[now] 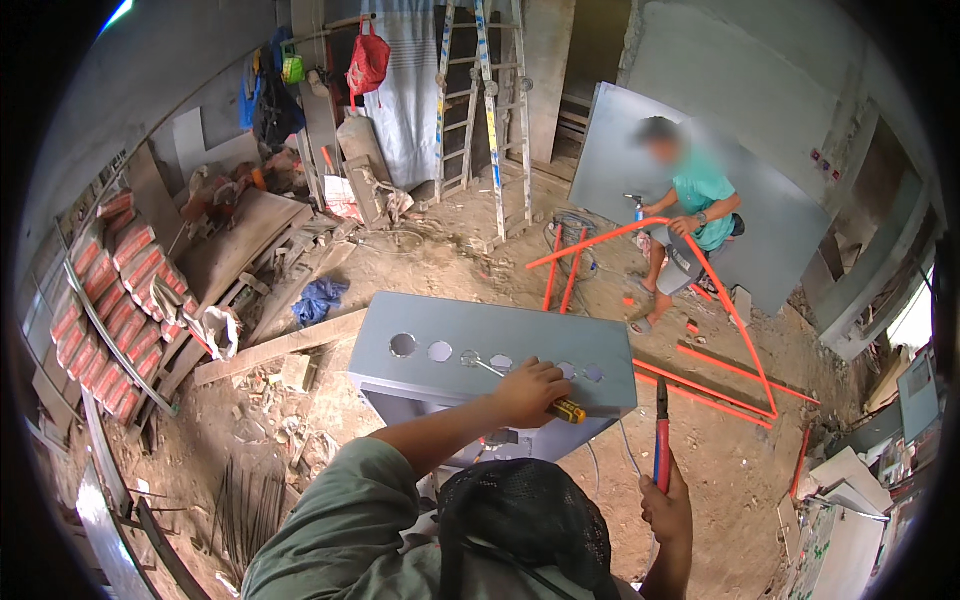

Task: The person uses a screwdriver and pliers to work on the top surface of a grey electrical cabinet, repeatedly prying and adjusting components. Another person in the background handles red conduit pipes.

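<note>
A grey metal box (480,318) stands in front of me, with a row of several round holes along its top face. My left hand (530,392) is closed around a screwdriver (568,410) with a yellow and black handle. Its thin shaft points left over the face, and the tip is at or beside one hole near the middle; whether it goes in, I cannot tell. To the right of the box, my right hand (668,508) grips a pair of pliers (662,440) with red and blue handles. The pliers' jaws point upward, apart from the box.
A co-worker (705,195) crouches at the far right, holding a bent orange conduit (725,290). More orange lengths lie on the dirt floor. A stepladder (490,110) stands at the back. Stacked red and white sacks (120,290) and a wooden plank (280,348) are on the left.
</note>
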`<state>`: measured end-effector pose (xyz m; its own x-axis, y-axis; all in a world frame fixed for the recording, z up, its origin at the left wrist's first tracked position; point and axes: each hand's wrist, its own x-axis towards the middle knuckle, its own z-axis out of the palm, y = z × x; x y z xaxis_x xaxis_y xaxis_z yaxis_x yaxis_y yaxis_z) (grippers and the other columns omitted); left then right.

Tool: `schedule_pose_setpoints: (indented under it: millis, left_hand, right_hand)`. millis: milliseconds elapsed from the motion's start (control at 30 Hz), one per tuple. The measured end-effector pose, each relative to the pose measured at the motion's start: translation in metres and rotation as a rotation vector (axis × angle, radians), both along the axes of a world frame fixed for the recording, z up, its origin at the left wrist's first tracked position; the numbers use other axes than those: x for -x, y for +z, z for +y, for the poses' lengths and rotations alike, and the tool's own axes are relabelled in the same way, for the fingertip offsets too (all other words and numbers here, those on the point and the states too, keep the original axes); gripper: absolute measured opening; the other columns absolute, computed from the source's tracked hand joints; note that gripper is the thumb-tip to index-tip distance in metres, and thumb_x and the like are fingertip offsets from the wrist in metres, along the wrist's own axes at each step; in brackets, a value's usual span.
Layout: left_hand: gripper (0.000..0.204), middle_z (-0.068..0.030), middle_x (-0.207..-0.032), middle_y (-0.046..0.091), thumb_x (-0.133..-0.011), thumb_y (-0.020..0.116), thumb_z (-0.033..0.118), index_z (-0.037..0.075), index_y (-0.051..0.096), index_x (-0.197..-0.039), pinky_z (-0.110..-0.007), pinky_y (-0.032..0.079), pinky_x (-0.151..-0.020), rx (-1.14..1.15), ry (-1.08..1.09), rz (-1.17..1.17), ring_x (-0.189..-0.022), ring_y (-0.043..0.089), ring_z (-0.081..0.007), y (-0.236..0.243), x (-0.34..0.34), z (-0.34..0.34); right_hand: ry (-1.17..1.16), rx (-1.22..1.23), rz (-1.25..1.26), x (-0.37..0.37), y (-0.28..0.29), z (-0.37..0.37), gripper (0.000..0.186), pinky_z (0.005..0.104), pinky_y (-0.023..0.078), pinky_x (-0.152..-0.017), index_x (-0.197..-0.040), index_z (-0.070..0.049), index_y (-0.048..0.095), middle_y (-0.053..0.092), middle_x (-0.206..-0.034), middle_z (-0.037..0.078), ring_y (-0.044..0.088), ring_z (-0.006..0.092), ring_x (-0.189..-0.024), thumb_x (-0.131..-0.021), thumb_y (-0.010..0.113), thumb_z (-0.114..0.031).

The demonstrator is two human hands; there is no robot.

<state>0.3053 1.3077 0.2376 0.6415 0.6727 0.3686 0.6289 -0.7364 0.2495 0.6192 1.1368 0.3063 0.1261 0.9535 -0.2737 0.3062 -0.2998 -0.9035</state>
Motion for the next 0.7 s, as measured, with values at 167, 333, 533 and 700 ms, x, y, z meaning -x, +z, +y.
schedule_pose_setpoints:
  millis: [167, 333, 533, 700]
  left_hand:
    - [0.028, -0.003, -0.104, 0.066, -0.078, 0.075, 0.024, 0.018, 0.07, -0.105, -0.041, 0.044, -0.093, -0.119, 0.018, -0.011, -0.107, 0.063, -0.0251, 0.002, -0.001, -0.005]
    - [0.029, -0.0048, -0.109, 0.066, -0.082, 0.074, 0.025, 0.016, 0.069, -0.109, -0.042, 0.044, -0.098, -0.104, 0.043, -0.026, -0.113, 0.062, -0.0256, -0.002, 0.006, -0.008]
    - [0.048, -0.0112, -0.119, 0.065, -0.082, 0.076, 0.023, 0.007, 0.065, -0.126, -0.045, 0.041, -0.113, -0.137, -0.031, -0.074, -0.121, 0.061, -0.0299, 0.0, 0.008, -0.007]
    - [0.064, -0.0137, -0.127, 0.063, -0.08, 0.079, 0.023, 0.005, 0.06, -0.139, -0.05, 0.037, -0.12, -0.08, 0.005, -0.145, -0.126, 0.058, -0.0349, -0.014, 0.013, 0.0]
  right_hand:
    - [0.19, -0.493, -0.514, -0.023, -0.061, 0.066, 0.081, 0.0395, 0.057, -0.088, -0.163, -0.011, 0.043, 0.075, -0.107, 0.016, 0.074, 0.0268, -0.098, -0.093, 0.079, -0.028]
    - [0.321, -0.043, -0.652, 0.053, 0.011, 0.143, 0.082, 0.0413, 0.053, -0.103, -0.16, -0.012, 0.048, 0.07, -0.127, 0.024, 0.069, 0.0355, -0.121, -0.09, 0.081, -0.039]
    - [0.309, -0.808, -1.074, 0.061, -0.038, 0.179, 0.07, 0.0495, 0.052, -0.1, -0.15, -0.01, 0.057, 0.072, -0.119, 0.02, 0.067, 0.0408, -0.114, -0.091, 0.079, -0.041]
    - [0.797, -0.531, -0.844, 0.116, -0.001, 0.138, 0.039, 0.0542, 0.052, -0.098, -0.118, -0.003, 0.065, 0.069, -0.114, 0.021, 0.065, 0.0434, -0.11, -0.094, 0.073, -0.033]
